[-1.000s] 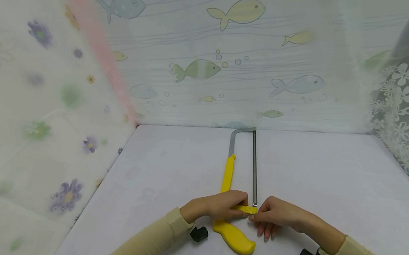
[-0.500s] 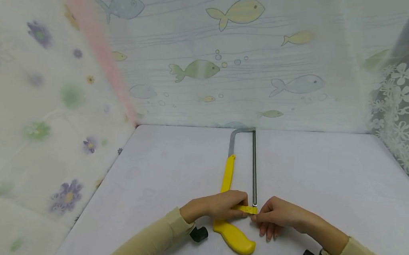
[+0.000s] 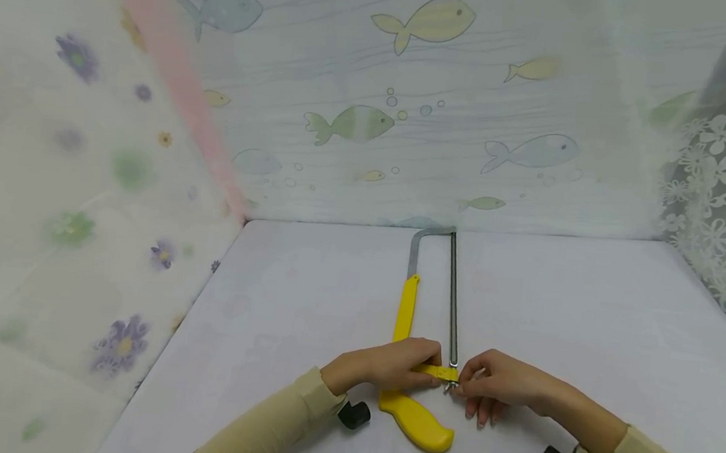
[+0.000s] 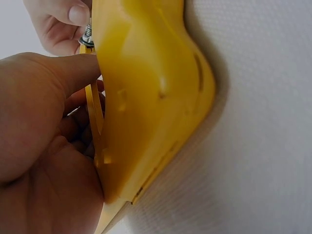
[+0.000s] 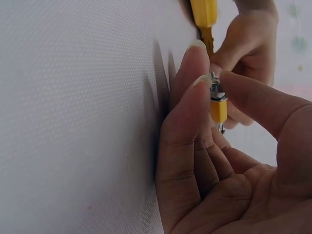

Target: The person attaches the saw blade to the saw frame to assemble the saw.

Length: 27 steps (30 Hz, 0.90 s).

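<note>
We see a yellow-handled saw (image 3: 418,373) lying flat on the white bench (image 3: 586,322), its blade running away from the person. The left hand (image 3: 384,365) curls its grip round the yellow frame just above the handle, holding it down. Right beside that grip, the right hand (image 3: 498,383) pinches a small metal nut (image 5: 216,91) between thumb and fingertips at the blade's near end, its other fingers resting on the bench.
</note>
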{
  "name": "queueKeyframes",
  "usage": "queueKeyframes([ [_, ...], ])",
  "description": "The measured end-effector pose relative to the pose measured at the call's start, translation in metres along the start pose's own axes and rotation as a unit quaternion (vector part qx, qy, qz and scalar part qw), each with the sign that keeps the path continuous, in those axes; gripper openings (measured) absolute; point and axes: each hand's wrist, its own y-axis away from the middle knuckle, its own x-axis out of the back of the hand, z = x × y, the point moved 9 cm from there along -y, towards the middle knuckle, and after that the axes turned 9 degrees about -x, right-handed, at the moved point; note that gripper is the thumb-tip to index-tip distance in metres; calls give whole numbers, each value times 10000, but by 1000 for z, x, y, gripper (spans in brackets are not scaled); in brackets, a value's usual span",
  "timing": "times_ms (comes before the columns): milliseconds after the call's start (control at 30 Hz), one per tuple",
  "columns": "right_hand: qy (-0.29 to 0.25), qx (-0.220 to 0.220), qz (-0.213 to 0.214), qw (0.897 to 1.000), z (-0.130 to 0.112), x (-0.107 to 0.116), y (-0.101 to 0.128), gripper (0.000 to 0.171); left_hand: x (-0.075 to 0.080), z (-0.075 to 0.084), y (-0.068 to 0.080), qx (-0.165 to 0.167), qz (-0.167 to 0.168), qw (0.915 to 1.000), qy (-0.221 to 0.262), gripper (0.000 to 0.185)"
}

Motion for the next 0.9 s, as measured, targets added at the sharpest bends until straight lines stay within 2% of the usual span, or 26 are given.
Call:
queueKeyframes([
  [633,168,174,32,9997,2,2,-1,20,2,3,0,-53,50,10000,12,12],
  [900,188,134,-88,9997,-2,-1,-2,17,2,2,-1,-58,59,10000,3,12],
])
